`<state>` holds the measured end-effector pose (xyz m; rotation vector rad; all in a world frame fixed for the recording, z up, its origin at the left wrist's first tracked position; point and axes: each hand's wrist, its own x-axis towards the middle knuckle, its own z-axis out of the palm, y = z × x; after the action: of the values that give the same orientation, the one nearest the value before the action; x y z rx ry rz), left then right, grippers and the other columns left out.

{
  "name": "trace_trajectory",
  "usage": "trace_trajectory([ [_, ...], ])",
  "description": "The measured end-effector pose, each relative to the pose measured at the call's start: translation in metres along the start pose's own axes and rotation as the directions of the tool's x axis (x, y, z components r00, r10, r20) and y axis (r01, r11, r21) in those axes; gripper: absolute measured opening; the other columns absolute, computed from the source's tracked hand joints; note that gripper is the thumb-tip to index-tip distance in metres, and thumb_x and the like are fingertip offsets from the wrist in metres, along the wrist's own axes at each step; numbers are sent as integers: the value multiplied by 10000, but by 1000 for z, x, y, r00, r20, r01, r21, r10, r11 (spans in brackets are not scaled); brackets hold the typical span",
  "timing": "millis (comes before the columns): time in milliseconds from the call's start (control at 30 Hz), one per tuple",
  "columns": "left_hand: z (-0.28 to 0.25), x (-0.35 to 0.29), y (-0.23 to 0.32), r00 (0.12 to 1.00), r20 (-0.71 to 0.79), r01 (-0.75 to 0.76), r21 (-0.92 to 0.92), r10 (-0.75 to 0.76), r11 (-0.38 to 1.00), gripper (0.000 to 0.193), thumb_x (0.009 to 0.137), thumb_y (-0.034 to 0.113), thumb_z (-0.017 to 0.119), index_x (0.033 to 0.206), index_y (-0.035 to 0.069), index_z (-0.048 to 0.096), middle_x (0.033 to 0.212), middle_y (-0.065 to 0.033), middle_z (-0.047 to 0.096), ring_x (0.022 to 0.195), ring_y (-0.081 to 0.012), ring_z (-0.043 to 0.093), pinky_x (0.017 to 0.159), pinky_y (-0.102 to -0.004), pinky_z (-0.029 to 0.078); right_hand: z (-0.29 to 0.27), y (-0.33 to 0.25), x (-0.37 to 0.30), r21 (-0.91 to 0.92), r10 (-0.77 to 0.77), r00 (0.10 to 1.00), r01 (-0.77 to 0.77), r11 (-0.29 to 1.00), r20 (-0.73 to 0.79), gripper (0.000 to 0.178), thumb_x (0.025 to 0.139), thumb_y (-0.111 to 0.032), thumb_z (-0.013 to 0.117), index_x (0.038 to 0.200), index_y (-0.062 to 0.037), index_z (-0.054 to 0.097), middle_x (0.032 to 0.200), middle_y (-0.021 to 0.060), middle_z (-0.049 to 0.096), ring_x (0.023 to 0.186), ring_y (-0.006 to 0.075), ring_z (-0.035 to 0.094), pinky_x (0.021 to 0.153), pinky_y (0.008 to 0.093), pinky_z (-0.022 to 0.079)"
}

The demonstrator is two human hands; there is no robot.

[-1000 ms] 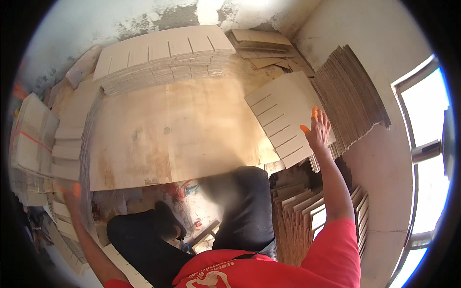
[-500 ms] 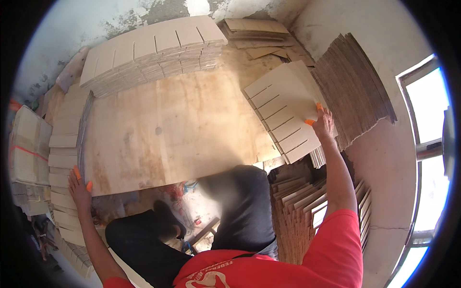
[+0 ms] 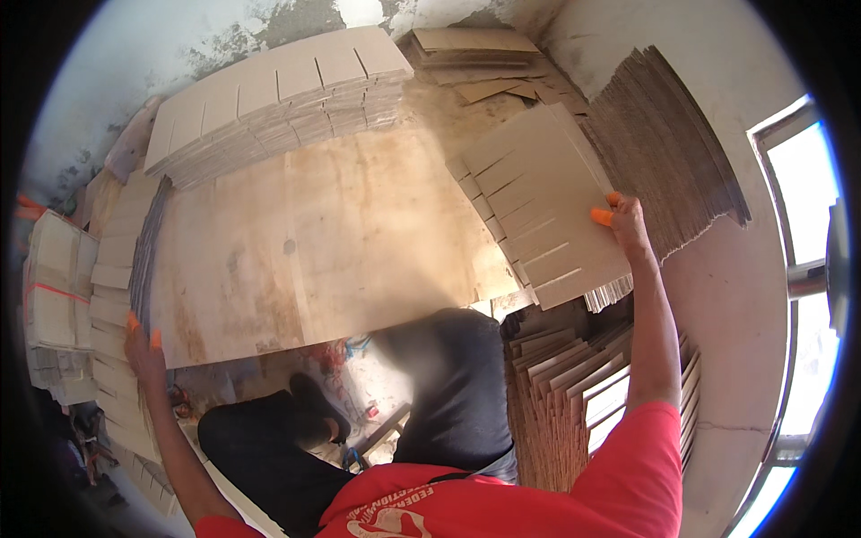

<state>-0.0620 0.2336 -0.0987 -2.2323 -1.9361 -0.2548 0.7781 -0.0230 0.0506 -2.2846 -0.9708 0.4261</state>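
Observation:
At the right, my right hand grips the edge of a slotted cardboard sheet, its orange-covered thumb and finger closed on it. This sheet lies slightly askew on a stack of similar ones, whose slotted ends show along its left side. Over at the left edge of the board, my left hand is bent round the edge of a cardboard piece on a stack of slotted cardboard. Orange covers sit on its finger and thumb too; its other fingers are partly hidden.
A wooden board lies before my knees. Behind it stands a long stack of slotted cardboard. A tall brown cardboard stack leans by the right wall. Upright cardboard pieces stand below right. A strapped bundle is far left.
My right hand has closed on the top sheet and shifted it right, uncovering slotted ends beneath. My left hand has drawn slightly nearer, its fingers more bent.

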Motion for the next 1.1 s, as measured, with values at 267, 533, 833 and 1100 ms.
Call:
trace_trajectory([
  [267,-66,109,172,981,-123,-189,-442,149,877,504,852,97,679,1322,31,510,1263,-187,587,1132,-315,591,929,-354,468,38,-81,-17,417,-121,904,304,857,-409,153,796,-68,725,870,50,661,695,12,637,586,80,536,539,239,452],
  [533,-91,177,306,861,-324,-508,-503,393,699,456,808,181,719,1223,36,598,1032,-227,649,950,-375,630,799,-402,504,78,-75,-11,47,-107,939,129,991,-326,368,833,-187,711,637,3,465,562,19,311,571,108,310,487,330,282],
  [833,-45,184,342,851,-307,-526,-513,427,679,438,823,175,703,1220,28,593,797,-252,626,755,-414,615,688,-463,481,27,36,38,135,-66,931,122,983,-360,201,866,-190,682,856,11,695,642,-62,508,631,59,463,557,264,399],
  [1100,-65,213,363,857,-385,-504,-488,342,713,423,858,183,673,1243,38,572,1180,-179,620,1111,-330,580,908,-397,479,12,-126,-11,329,-58,688,418,847,-723,111,859,-53,654,932,25,686,726,-20,600,665,65,527,622,203,430],
])
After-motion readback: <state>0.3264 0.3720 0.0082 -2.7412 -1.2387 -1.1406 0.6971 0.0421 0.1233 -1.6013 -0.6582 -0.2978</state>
